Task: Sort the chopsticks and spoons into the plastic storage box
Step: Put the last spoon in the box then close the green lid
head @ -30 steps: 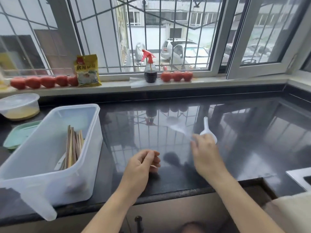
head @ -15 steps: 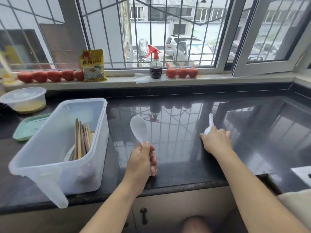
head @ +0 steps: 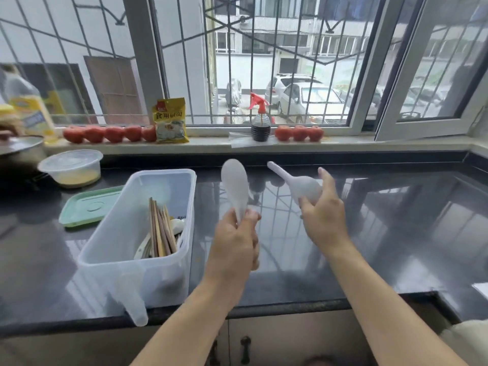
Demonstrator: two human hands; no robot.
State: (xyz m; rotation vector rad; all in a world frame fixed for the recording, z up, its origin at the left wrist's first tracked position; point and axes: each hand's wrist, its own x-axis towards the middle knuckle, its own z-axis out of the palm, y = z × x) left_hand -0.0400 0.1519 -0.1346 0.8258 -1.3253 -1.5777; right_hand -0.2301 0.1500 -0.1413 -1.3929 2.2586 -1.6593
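Hands each gripping one of two white spoons, left [head: 234, 241] one [head: 235, 186], right [head: 324, 217] one [head: 301, 184], beside one storage box [head: 113, 249]

Yellow packet [head: 171, 121] on the sill reads "食用"; remaining characters blurred.

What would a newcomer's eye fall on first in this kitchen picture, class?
Two white spoons held up mid-frame: the left hand grips one spoon by its handle, the right hand holds the other spoon by its bowl. Left of them, on the black counter, stands the clear box holding chopsticks.
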